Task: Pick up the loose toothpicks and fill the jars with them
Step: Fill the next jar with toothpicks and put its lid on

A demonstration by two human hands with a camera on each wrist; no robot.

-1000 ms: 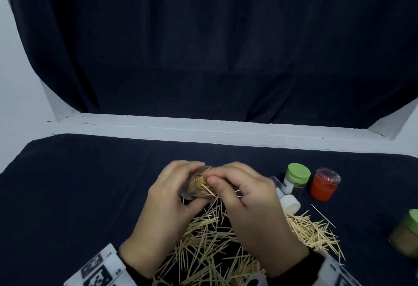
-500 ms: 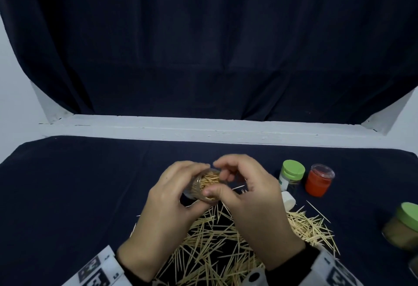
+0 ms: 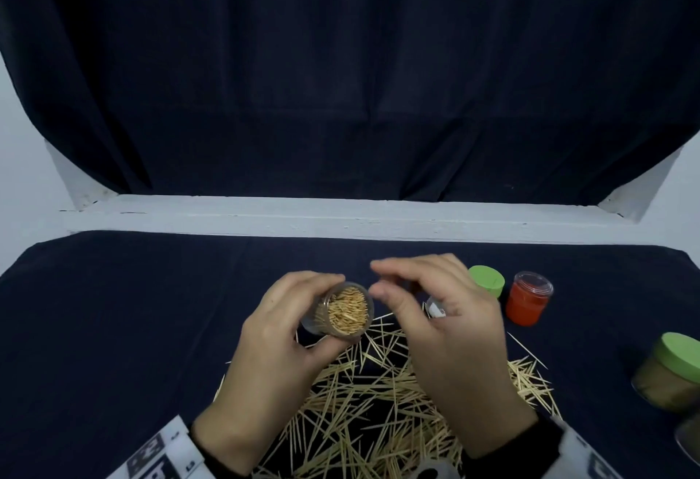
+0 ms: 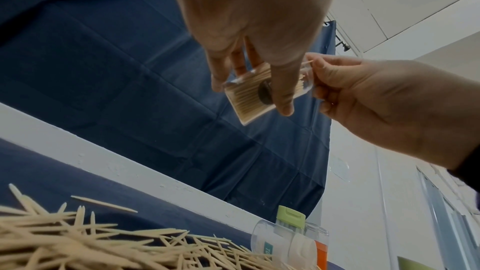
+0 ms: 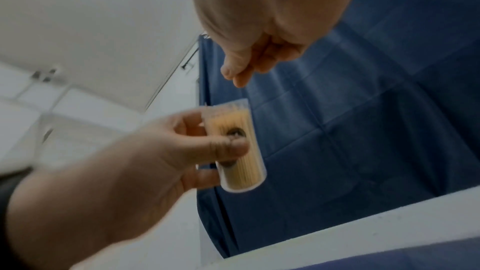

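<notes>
My left hand (image 3: pixel 316 312) grips a clear jar (image 3: pixel 342 314) packed with toothpicks, tilted so its open mouth faces me. In the left wrist view the jar (image 4: pixel 249 100) sits between the thumb and fingers, and one toothpick tip pokes out of its mouth. My right hand (image 3: pixel 377 278) hovers just right of the mouth with thumb and forefinger curved and slightly apart; nothing shows between them. A heap of loose toothpicks (image 3: pixel 363 403) lies on the dark cloth under both hands.
A clear jar on its side (image 4: pixel 285 241) lies behind my right hand. A green-lidded jar (image 3: pixel 486 281) and a red jar (image 3: pixel 528 302) stand to the right. Another green-lidded jar (image 3: pixel 670 372) is near the right edge. A white ledge (image 3: pixel 341 219) borders the far side.
My right hand's fingers were at the jar mouth among the toothpicks; they have drawn back to the right. The left hand has lifted the jar and turned its mouth more toward me.
</notes>
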